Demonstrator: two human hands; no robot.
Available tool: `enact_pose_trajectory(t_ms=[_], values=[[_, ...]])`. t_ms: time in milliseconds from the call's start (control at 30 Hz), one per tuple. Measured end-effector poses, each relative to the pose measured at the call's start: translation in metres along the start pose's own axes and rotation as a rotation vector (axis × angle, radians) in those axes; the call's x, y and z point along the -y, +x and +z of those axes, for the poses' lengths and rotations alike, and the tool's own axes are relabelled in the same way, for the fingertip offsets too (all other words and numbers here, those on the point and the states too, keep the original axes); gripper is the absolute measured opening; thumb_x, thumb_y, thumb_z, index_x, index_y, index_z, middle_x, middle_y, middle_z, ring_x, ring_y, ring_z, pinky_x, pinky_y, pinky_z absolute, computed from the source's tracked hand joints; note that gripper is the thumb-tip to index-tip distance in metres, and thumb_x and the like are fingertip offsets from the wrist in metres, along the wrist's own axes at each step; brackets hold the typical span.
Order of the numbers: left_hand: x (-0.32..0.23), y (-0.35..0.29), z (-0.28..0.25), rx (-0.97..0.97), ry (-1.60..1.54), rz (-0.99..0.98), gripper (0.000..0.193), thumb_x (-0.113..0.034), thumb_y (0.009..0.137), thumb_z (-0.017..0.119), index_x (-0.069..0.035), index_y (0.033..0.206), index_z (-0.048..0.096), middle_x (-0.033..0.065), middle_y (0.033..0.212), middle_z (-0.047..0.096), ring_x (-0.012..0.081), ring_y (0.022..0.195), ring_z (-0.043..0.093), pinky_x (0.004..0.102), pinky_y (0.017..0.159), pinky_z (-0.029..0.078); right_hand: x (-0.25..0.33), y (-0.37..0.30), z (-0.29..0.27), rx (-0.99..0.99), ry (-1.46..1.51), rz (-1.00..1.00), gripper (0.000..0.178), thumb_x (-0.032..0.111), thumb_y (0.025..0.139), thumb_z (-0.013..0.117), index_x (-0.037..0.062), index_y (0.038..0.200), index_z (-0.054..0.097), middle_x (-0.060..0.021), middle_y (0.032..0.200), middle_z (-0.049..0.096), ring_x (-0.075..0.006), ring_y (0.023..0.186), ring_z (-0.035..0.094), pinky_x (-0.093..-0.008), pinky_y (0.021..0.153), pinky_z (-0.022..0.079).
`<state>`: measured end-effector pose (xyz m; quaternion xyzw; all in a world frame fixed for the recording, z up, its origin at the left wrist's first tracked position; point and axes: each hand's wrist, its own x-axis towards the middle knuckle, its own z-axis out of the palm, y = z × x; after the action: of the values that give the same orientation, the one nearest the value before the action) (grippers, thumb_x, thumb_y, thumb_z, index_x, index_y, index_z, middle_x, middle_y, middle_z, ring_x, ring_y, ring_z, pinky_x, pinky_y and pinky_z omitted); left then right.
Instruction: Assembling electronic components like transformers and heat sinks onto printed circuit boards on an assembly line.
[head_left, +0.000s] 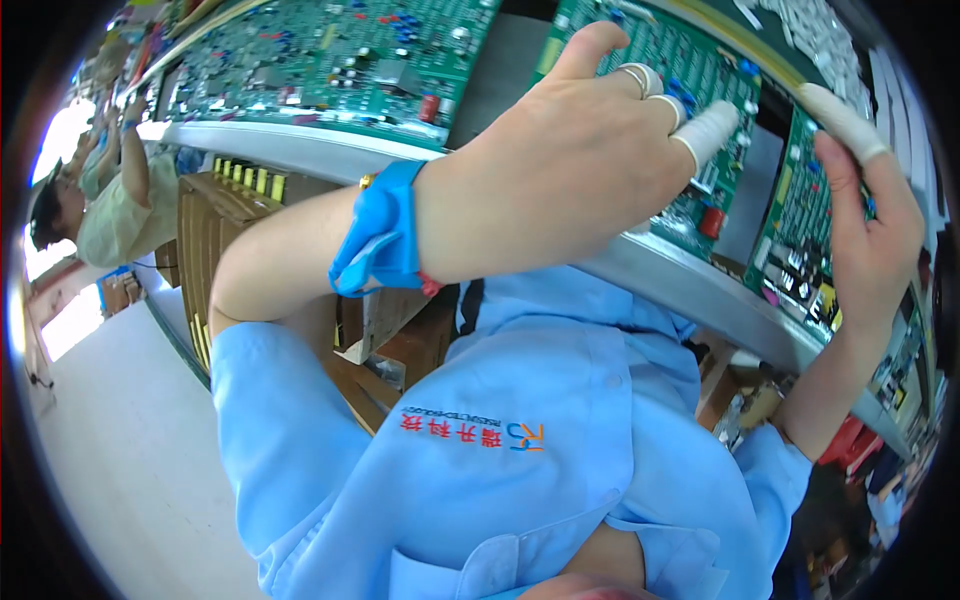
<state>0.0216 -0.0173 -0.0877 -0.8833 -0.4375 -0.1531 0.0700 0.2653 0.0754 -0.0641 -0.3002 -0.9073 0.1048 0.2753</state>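
My left hand point(575, 160), with a blue wrist strap point(380, 230), reaches over a green circuit board point(655, 45) full of small parts. White finger cots cover some of its fingers, which bend down close to blue components; the outermost finger is bare. The thumb is hidden beneath, and I cannot make out what the closed fingers hold. To the right, my right hand point(870, 225) is raised over another green circuit board point(785, 205). Its thumb and a finger in a white cot come together in a pinch; anything between them is too small to name.
A third, large circuit board point(320, 65) lies at the upper left. A metal rail point(290, 137) runs along the boards' near edge. Below it stand cardboard boxes point(225, 215). White parts point(810, 40) are heaped at the upper right. Another person point(125, 205) works at the far left.
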Motion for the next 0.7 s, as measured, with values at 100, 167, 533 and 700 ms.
enact_pose_trajectory(t_ms=[100, 167, 533, 700], values=[[0.016, -0.032, -0.030, -0.183, -0.053, -0.164, 0.034, -0.014, 0.089, 0.058, -0.009, 0.123, 0.062, 0.0061, 0.085, 0.068, 0.0251, 0.089, 0.063, 0.0435, 0.098, 0.033, 0.035, 0.035, 0.022, 0.231, -0.038, -0.136, 0.039, -0.005, 0.086, 0.053, 0.0084, 0.121, 0.064, -0.0111, 0.105, 0.068, -0.0236, 0.089, 0.067, -0.0312, 0.080, 0.052], [0.036, -0.026, -0.083, 0.210, -0.130, -0.504, 0.067, -0.021, 0.081, 0.074, -0.008, 0.140, 0.046, 0.0144, 0.101, 0.064, 0.0307, 0.098, 0.060, 0.0477, 0.104, 0.027, 0.032, 0.054, 0.053, 0.283, -0.040, -0.233, 0.044, -0.006, 0.080, 0.053, 0.0112, 0.119, 0.064, -0.0132, 0.106, 0.067, -0.0335, 0.091, 0.065, -0.0381, 0.079, 0.052], [0.186, -0.178, -0.080, -0.034, 0.316, -0.672, 0.034, -0.009, 0.094, 0.055, -0.015, 0.126, 0.062, 0.0035, 0.093, 0.073, 0.0191, 0.074, 0.061, 0.0362, 0.098, 0.034, 0.057, 0.110, 0.127, 0.599, -0.179, -0.348, 0.016, -0.001, 0.074, 0.057, 0.0042, 0.087, 0.065, -0.0161, 0.081, 0.068, -0.0324, 0.083, 0.068, -0.0444, 0.071, 0.054], [0.184, -0.151, -0.048, 0.081, 0.153, -0.616, 0.040, -0.009, 0.096, 0.050, -0.016, 0.135, 0.053, 0.0029, 0.108, 0.071, 0.0205, 0.097, 0.064, 0.0423, 0.105, 0.027, 0.048, 0.104, 0.113, 0.602, -0.201, -0.266, 0.016, -0.002, 0.073, 0.058, 0.0044, 0.085, 0.066, -0.0149, 0.081, 0.069, -0.0323, 0.080, 0.068, -0.0427, 0.070, 0.055]])
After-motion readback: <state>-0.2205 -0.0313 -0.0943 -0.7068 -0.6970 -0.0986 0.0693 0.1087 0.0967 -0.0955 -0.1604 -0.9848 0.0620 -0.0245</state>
